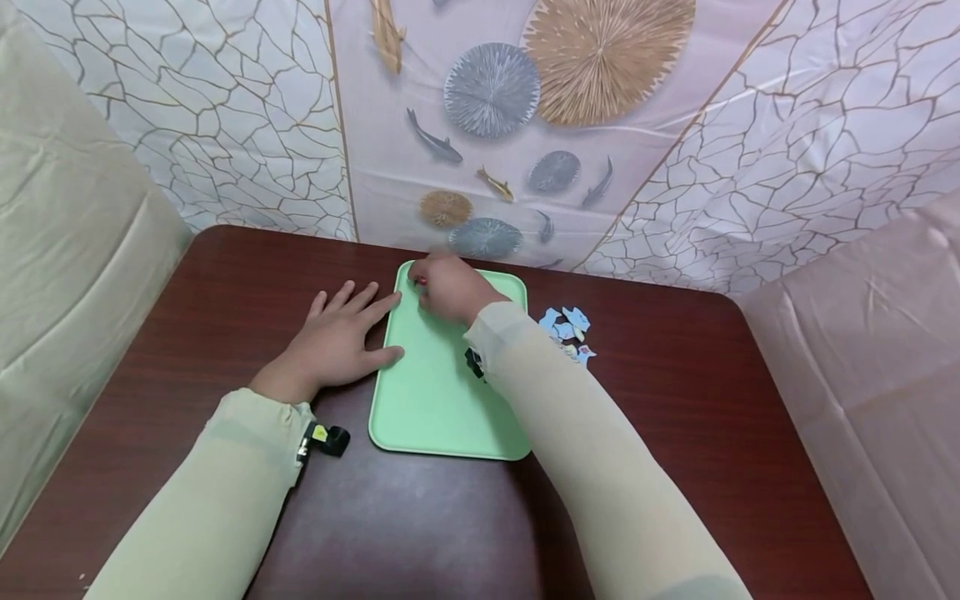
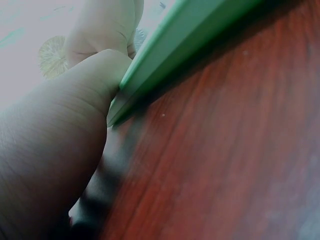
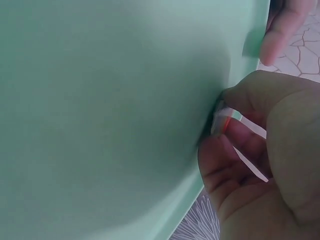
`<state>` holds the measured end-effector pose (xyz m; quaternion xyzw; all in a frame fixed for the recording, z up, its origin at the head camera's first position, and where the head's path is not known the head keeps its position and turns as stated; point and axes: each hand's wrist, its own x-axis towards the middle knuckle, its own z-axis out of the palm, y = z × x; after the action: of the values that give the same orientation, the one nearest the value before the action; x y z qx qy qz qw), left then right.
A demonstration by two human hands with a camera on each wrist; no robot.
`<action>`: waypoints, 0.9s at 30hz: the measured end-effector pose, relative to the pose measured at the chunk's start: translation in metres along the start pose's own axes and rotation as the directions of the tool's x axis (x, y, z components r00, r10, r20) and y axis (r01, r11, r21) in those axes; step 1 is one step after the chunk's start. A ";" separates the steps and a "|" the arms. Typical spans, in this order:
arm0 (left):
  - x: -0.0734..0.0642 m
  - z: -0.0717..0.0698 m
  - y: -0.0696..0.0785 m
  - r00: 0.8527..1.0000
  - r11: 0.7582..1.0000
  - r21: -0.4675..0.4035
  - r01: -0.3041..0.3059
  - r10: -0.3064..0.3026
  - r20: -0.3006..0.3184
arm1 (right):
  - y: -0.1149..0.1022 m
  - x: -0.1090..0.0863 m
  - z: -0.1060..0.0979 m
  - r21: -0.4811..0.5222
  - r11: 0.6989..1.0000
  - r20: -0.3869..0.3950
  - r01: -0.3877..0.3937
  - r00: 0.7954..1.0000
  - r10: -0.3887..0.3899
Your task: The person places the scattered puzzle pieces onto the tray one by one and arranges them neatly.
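Note:
A light green tray [image 1: 442, 408] lies on the table. Over its far left corner, my right hand [image 1: 453, 287] pinches a small puzzle piece [image 3: 220, 121] between thumb and fingers, down near the tray's rim. Only the piece's edge and some red on it show; the fingers hide the rest. My left hand [image 1: 333, 342] lies with fingers spread at the tray's left side, its thumb and index fingertip on the rim. In the left wrist view, the thumb [image 2: 95, 75] is against the tray's side wall [image 2: 165, 60].
Several light blue, irregular puzzle pieces [image 1: 566, 329] lie in a loose heap right of the tray, partly behind the right sleeve. The dark reddish-brown table [image 1: 675, 417] meets a patterned cloth backdrop [image 1: 487, 192] just past the tray's far edge.

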<state>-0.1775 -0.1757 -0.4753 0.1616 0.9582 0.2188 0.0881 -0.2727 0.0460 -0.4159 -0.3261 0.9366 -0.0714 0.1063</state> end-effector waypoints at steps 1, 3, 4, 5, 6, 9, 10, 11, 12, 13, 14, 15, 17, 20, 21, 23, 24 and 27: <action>0.000 0.000 0.000 1.000 1.000 0.002 0.000 0.000 -0.001 | 0.000 0.000 0.000 -0.002 1.000 0.001 -0.001 1.000 0.001; 0.000 -0.001 0.000 1.000 1.000 0.003 0.000 0.000 -0.003 | 0.000 0.001 -0.001 -0.003 1.000 0.001 0.002 1.000 -0.002; 0.000 -0.002 0.000 1.000 1.000 0.003 0.000 0.000 -0.003 | 0.000 0.001 -0.001 -0.003 1.000 0.001 0.004 1.000 -0.004; 0.000 -0.002 0.000 1.000 1.000 0.004 0.001 -0.001 -0.002 | 0.000 0.001 -0.001 -0.003 1.000 0.000 0.007 1.000 -0.007; -0.001 -0.003 0.001 1.000 1.000 0.004 0.000 0.000 -0.002 | 0.000 0.001 -0.001 -0.003 1.000 -0.001 0.010 1.000 -0.010; -0.001 -0.003 0.001 1.000 1.000 0.004 0.001 -0.001 -0.002 | 0.001 0.001 -0.001 -0.002 1.000 -0.008 0.017 1.000 -0.017; -0.001 -0.003 0.001 1.000 1.000 0.004 0.001 -0.001 -0.004 | 0.001 0.000 -0.002 0.002 1.000 -0.010 0.018 1.000 -0.018; -0.002 -0.003 0.000 1.000 1.000 0.003 0.001 -0.001 -0.005 | 0.001 -0.001 -0.003 0.006 1.000 -0.012 0.018 1.000 -0.018; -0.002 -0.002 0.000 1.000 1.000 0.001 0.000 0.000 -0.008 | 0.000 -0.002 -0.005 0.014 1.000 -0.015 0.015 1.000 -0.015; -0.002 -0.002 0.000 1.000 1.000 -0.001 0.000 0.000 -0.011 | 0.000 -0.004 -0.007 0.024 1.000 -0.019 0.014 1.000 -0.013; -0.002 -0.001 0.000 1.000 1.000 -0.003 0.001 -0.001 -0.014 | -0.001 -0.006 -0.009 0.038 0.999 -0.025 0.013 1.000 -0.012; -0.002 0.000 0.000 1.000 1.000 -0.006 0.001 -0.001 -0.016 | -0.002 -0.008 -0.012 0.053 0.998 -0.030 0.014 0.999 -0.013; -0.003 0.001 0.000 1.000 1.000 -0.012 0.001 -0.001 -0.022 | -0.003 -0.012 -0.020 0.086 0.996 -0.044 0.023 0.999 -0.019; -0.002 0.002 -0.001 1.000 1.000 -0.014 -0.001 0.000 -0.028 | -0.003 -0.018 -0.032 0.118 0.992 -0.068 0.043 0.997 -0.035; -0.002 0.003 -0.001 1.000 1.000 -0.013 -0.003 0.003 -0.029 | -0.003 -0.021 -0.037 0.124 0.991 -0.074 0.046 0.997 -0.037; -0.001 0.003 -0.001 1.000 1.000 -0.006 -0.004 0.004 -0.030 | -0.001 -0.027 -0.045 0.122 0.991 -0.088 0.046 0.995 -0.036; -0.001 0.003 -0.001 1.000 1.000 -0.003 -0.003 0.003 -0.028 | 0.000 -0.030 -0.049 0.114 0.992 -0.097 0.046 0.995 -0.035; 0.000 0.003 -0.001 1.000 1.000 0.005 0.001 -0.001 -0.021 | 0.004 -0.040 -0.057 0.097 0.995 -0.118 0.030 0.993 -0.018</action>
<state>-0.1774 -0.1754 -0.4781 0.1591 0.9598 0.2181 0.0775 -0.2586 0.0774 -0.3551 -0.3270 0.9326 -0.1378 0.0662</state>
